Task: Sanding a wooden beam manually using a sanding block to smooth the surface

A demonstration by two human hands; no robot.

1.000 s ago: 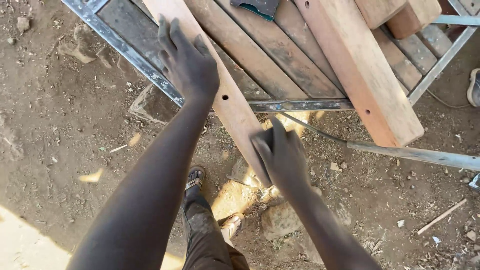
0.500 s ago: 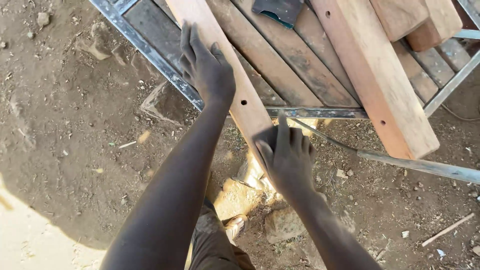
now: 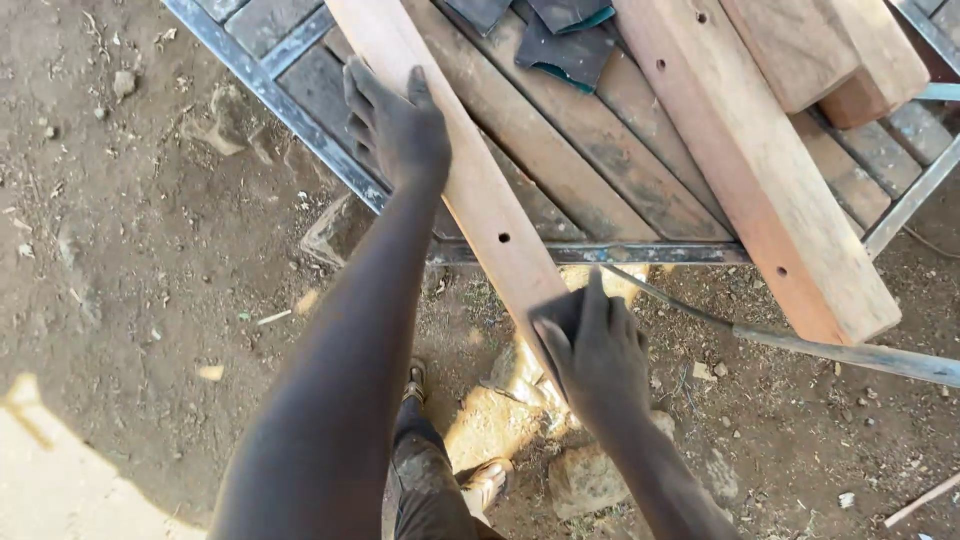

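left hand (image 3: 400,125) slid up plank (image 3: 480,200) (pale, drilled) | right hand (image 3: 595,350) grips end | left flat

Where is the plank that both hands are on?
In the head view, the narrow plank lies slantwise on the workbench's left part, left hand pressing it, right hand at its overhanging near end.

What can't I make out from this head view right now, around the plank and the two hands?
- Near end of the narrow plank: covered by the right hand, which is motion-blurred; anything under its palm is hidden.
- Plank's far end: cut off by the top edge.
- Left hand: its palm contact is hidden by the hand itself.
- Dark sheets on the bench: cropped at the top, kind unclear.
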